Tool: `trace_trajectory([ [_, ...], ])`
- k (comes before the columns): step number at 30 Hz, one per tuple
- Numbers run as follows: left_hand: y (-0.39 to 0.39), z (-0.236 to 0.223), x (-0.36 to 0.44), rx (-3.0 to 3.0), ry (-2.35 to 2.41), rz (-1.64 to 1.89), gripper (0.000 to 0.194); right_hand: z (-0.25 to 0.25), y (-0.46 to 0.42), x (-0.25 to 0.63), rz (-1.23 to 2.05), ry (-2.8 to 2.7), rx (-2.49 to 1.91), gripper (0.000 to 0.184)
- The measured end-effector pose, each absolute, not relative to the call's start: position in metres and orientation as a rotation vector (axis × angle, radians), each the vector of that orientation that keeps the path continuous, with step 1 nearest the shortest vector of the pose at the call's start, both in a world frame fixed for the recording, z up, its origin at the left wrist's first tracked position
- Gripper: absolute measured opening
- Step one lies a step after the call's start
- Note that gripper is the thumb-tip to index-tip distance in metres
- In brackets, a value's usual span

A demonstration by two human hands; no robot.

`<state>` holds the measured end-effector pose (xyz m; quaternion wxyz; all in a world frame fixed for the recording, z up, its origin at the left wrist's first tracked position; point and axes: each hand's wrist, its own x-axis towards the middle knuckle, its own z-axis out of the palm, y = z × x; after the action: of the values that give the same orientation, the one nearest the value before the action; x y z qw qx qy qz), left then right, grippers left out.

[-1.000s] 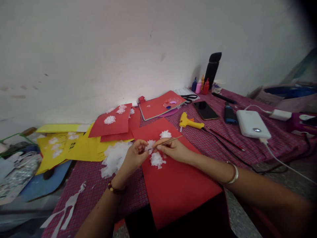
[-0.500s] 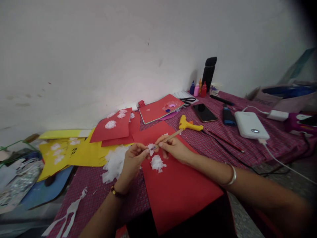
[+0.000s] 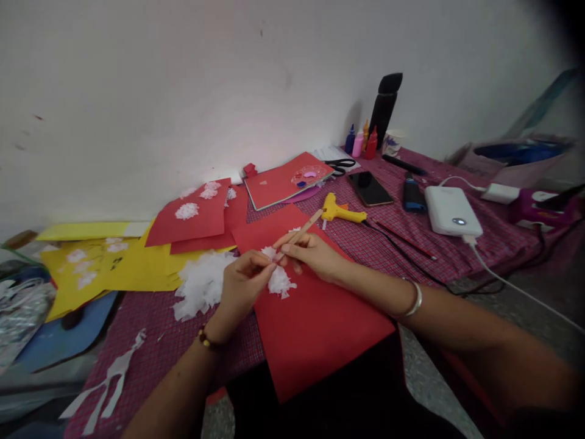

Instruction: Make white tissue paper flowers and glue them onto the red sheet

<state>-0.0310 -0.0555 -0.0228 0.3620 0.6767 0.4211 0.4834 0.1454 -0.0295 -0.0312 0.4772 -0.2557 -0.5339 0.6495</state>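
Observation:
Between my left hand's point(image 3: 247, 277) thumb and fingers is a small white paper piece, mostly hidden at the fingertips. My right hand point(image 3: 315, 256) grips a slim wooden stick point(image 3: 307, 225) like a pen, its lower end meeting the left fingertips. Both hands hover over a large red paper sheet point(image 3: 320, 329). A ruffled white paper flower point(image 3: 280, 281) lies on that sheet just below the fingers, with more white bits partly covered by the hands. Left of my left hand is a heap of white paper pieces point(image 3: 201, 286).
A yellow glue gun point(image 3: 340, 210) with a black cord lies beyond my right hand. Nearby are a phone point(image 3: 369, 188), a white power bank point(image 3: 452, 210) and a red pencil point(image 3: 406, 240). Red sheets with white flowers point(image 3: 187, 211) and yellow sheets point(image 3: 137, 265) lie back left.
The view has shifted, so the table sits higher and further left. Both hands have drawn closer together, and the white piece is now more covered by fingers.

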Motion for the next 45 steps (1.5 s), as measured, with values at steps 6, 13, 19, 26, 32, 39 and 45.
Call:
trace_trajectory([
  [6,-0.05,-0.024,-0.035,1.347,0.95,1.033,0.016,-0.028,-0.03,0.147,1.591,-1.331,-0.59,0.019],
  [13,-0.058,-0.011,-0.037,1.892,0.996,0.801,0.009,-0.038,-0.02,0.151,1.865,-1.057,-0.75,0.024],
  [19,-0.06,-0.02,-0.036,2.487,0.857,0.494,0.028,-0.037,-0.02,0.158,1.837,-1.1,-0.798,0.022],
  [26,-0.054,-0.045,-0.032,2.524,1.04,0.597,0.011,-0.036,-0.022,0.157,1.727,-1.319,-0.815,0.022],
  [32,-0.042,-0.049,-0.036,2.443,0.963,0.625,0.01,-0.038,-0.033,0.157,1.54,-1.769,-0.782,0.016],
  [39,-0.039,-0.047,-0.034,2.338,1.032,0.571,0.013,-0.04,-0.037,0.157,1.204,-2.069,-0.774,0.015],
  [45,-0.04,-0.045,-0.035,2.312,1.054,0.54,0.013,-0.041,-0.036,0.155,1.135,-2.123,-0.732,0.017],
])
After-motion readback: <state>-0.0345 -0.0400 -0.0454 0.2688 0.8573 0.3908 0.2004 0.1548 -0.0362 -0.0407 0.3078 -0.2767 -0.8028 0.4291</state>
